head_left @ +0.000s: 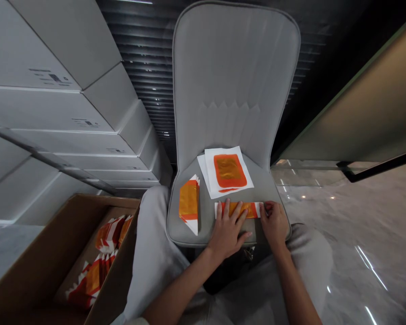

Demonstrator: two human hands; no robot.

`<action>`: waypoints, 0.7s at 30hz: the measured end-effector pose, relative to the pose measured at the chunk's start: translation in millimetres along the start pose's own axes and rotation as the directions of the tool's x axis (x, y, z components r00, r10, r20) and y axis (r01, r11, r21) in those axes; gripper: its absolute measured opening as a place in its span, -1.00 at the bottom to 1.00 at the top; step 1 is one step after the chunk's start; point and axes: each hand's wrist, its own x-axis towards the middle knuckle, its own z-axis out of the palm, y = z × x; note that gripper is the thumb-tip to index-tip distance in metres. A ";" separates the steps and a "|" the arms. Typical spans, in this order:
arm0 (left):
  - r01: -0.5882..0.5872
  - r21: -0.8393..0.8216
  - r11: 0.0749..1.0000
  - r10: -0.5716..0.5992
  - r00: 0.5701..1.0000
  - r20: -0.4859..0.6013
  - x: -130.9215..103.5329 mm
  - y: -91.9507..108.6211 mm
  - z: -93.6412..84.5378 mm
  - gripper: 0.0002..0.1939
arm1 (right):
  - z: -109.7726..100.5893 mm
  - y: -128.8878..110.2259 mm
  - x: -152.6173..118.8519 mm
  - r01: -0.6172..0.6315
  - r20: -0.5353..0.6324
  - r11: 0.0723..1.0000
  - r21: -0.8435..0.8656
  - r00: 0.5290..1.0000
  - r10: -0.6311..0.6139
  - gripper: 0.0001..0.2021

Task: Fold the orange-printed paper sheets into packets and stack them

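A folded strip of white paper with an orange and gold print (pixel 255 211) lies across the front of the grey chair seat (pixel 206 230). My left hand (pixel 225 232) rests on it with the fingers spread flat. At the strip's right end, the fingers of my right hand (pixel 273 221) are pinched together on the paper. Behind the strip lie a few unfolded white sheets (pixel 229 171) with an orange and gold square, slightly fanned. Left of my left hand, several folded papers (pixel 189 203) with pointed white ends are stacked on the seat.
An open cardboard box (pixel 122 271) on the left holds several bundles of folded orange and white papers (pixel 91 277). White cartons (pixel 98 113) are stacked behind it. The chair's backrest (pixel 237 67) rises at the back, and a glass panel (pixel 365 108) stands at right.
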 end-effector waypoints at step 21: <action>0.042 -0.031 0.999 -0.041 0.999 0.030 -2.9 3.4 9.7 0.24 | -4.8 -30.8 -31.9 0.575 0.429 0.816 -0.054 0.752 -0.501 -0.30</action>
